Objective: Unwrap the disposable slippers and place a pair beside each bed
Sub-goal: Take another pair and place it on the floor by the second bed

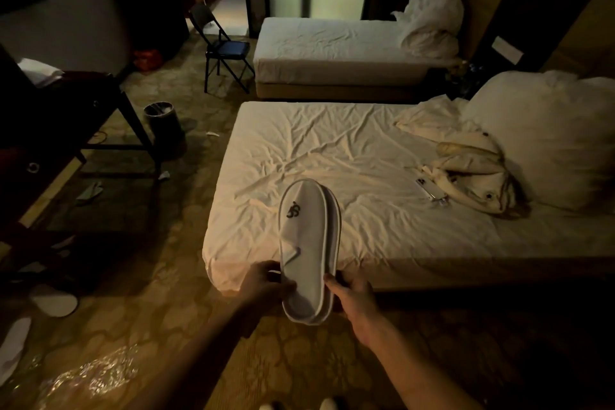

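Note:
A stacked pair of white disposable slippers [307, 243] with a dark logo on the top one is held upright in front of me, toes pointing away. My left hand [266, 283] grips the heel end from the left and my right hand [352, 293] grips it from the right. No wrapper shows on this pair. Behind it lies the near bed [366, 176] with rumpled white sheets. The far bed [329, 46] stands beyond it. Crumpled clear plastic wrap [96, 373] lies on the carpet at lower left.
Two more white slippers [53, 301] lie on the floor at far left. A dark desk [66, 116], a waste bin [163, 123] and a folding chair [223, 50] stand to the left. A bag and phone [429, 190] rest on the near bed by a pillow [549, 136].

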{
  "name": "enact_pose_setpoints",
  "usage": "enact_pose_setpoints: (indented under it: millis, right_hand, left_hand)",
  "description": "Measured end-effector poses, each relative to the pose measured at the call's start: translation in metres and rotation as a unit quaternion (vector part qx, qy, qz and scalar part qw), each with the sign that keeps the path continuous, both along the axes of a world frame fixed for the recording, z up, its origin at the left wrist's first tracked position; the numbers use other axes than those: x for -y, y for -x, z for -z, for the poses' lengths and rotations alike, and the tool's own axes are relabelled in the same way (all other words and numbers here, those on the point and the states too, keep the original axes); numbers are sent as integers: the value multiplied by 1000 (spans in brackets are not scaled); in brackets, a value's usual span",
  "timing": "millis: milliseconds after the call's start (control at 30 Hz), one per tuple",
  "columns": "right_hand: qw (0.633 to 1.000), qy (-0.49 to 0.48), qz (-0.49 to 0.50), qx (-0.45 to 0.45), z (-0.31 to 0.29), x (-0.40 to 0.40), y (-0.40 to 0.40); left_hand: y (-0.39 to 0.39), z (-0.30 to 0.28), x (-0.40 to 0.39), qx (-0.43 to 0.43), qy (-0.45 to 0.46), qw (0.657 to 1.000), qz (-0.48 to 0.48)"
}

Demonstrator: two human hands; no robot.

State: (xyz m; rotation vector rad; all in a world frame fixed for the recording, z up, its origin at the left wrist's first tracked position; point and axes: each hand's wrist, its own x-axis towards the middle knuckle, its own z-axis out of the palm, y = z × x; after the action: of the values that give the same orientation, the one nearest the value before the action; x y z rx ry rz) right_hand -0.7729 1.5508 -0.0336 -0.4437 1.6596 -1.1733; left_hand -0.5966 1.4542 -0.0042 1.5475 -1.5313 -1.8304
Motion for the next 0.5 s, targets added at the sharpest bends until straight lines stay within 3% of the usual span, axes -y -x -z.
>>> enact_pose_setpoints:
  millis: [500]
  right_hand:
    - [997,-32,68,-2,4,-8,26]
  left_hand:
    - [-23,1,14,-11,-11,1000,-21]
